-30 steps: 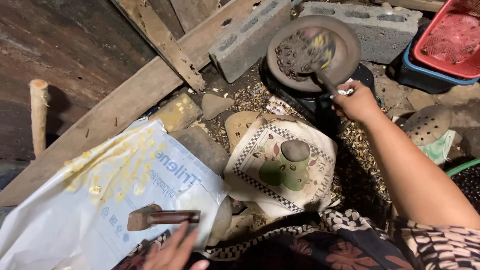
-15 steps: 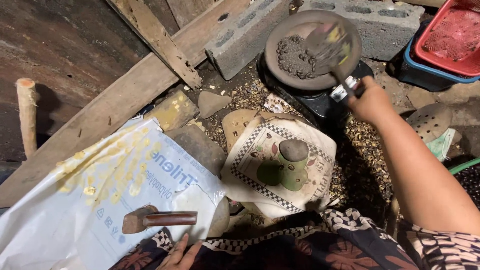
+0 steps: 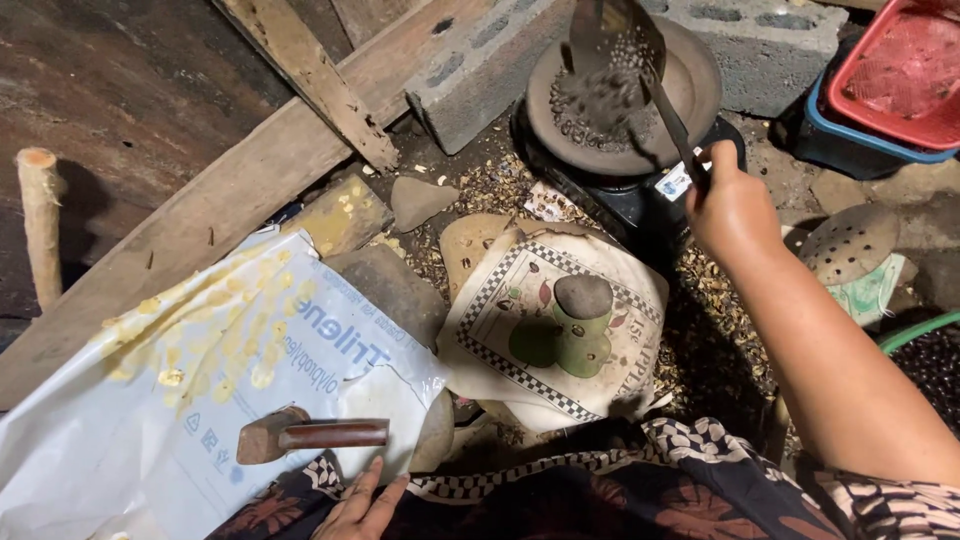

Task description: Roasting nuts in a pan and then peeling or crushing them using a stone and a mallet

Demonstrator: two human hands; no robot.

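My right hand (image 3: 735, 208) grips the handle of a metal ladle (image 3: 615, 40) held tilted over a round dark pan (image 3: 690, 95). Small dark seeds fall from the ladle into the pan, which sits on a black stove (image 3: 640, 205). My left hand (image 3: 365, 500) rests low at the frame's bottom edge on patterned cloth, fingers apart and holding nothing. Just above it lies a small hammer-like tool (image 3: 310, 436) with a wooden handle, on a white plastic sack (image 3: 150, 400).
A patterned cloth (image 3: 520, 330) with a smooth stone (image 3: 584, 296) lies in the middle. Grey concrete blocks (image 3: 480, 70), wooden planks (image 3: 300, 70) and a wooden stick (image 3: 42, 220) stand behind and left. A red basket in a blue tub (image 3: 890, 80) and a perforated scoop (image 3: 850, 245) are at right.
My right hand has lifted the ladle higher above the pan, and seeds now pour off it. My left hand has slid a little to the right below the hammer-like tool.
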